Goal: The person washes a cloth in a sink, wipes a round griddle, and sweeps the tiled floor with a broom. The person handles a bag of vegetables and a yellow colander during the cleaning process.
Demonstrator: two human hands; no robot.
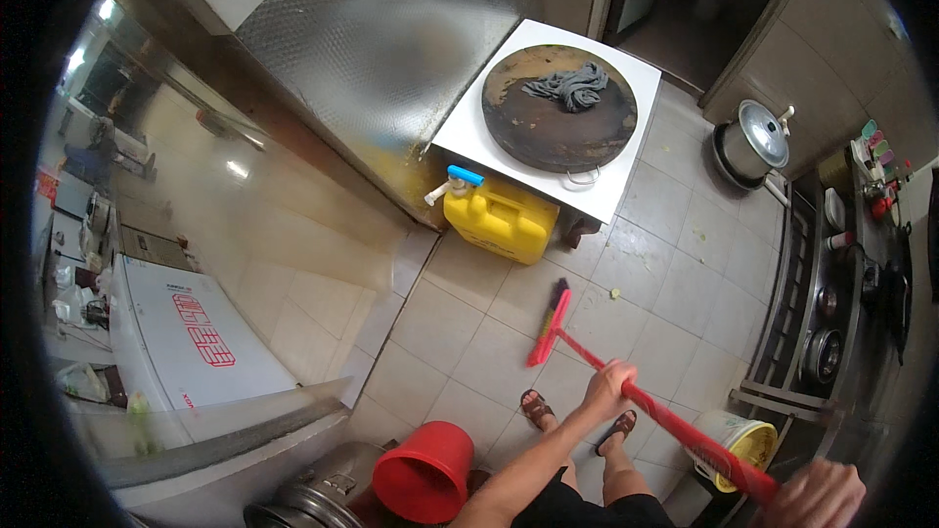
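A red broom (682, 429) slants across the lower right, its bristled head (550, 330) resting on the tiled floor (469, 352) ahead of my sandalled feet. My left hand (610, 385) grips the handle partway down, nearer the broom head. Around the handle's upper end, at the lower right, my right hand (821, 495) is closed. Small green scraps (615, 294) lie on the tiles to the right of the bristles.
A round wooden chopping block (557, 139) with a grey cloth (572, 86) tops a white stand (623, 191). Beside it sits a yellow jerrycan (502, 224). A red bucket (425, 469) and a yellow-rimmed bucket (722, 433) flank my feet. A lidded pot (759, 136) stands by the wall.
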